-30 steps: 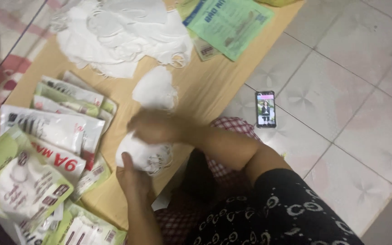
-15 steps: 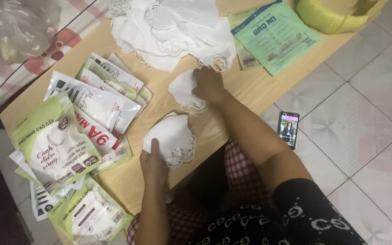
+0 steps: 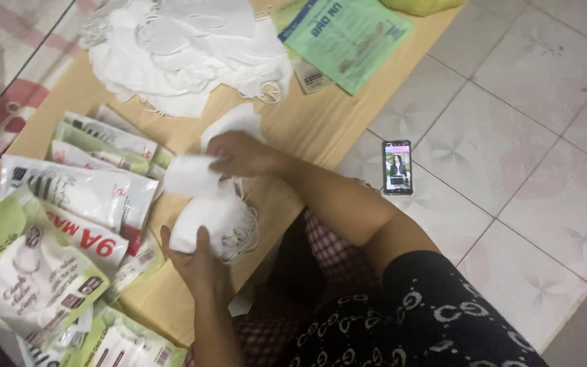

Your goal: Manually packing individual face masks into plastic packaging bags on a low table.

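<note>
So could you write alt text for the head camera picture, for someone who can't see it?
Seen from above, a left hand holds a small stack of white face masks while the right hand lays another mask on top, over a wooden table with printed packets.

sleeves: we wear none, our forearms are bare | top: black, patterned with small pale interlocked rings | lap: red-and-white checked cloth
</note>
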